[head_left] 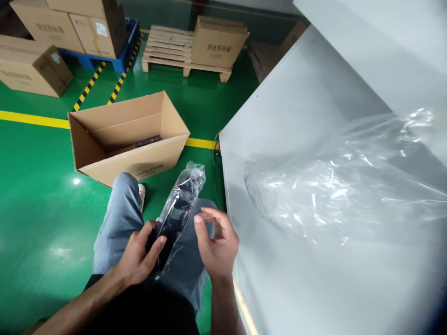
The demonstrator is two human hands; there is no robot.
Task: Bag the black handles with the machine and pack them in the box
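Note:
A long black part in a clear plastic bag lies slanted above my lap, its far end pointing up and slightly right. My left hand is closed around its near end, thumb on top. What exactly the black part is, the shiny film does not let me tell. Just right of the bag is my right hand, loosely curled with a gap between thumb and fingers, and I see nothing in it. Beyond my knees an open cardboard box stands on the floor, with a dark piece inside.
To my right is a light grey surface with a large, crumpled clear plastic bag on it. Farther off, a wooden pallet bears a closed carton. More cartons sit on a blue pallet at upper left.

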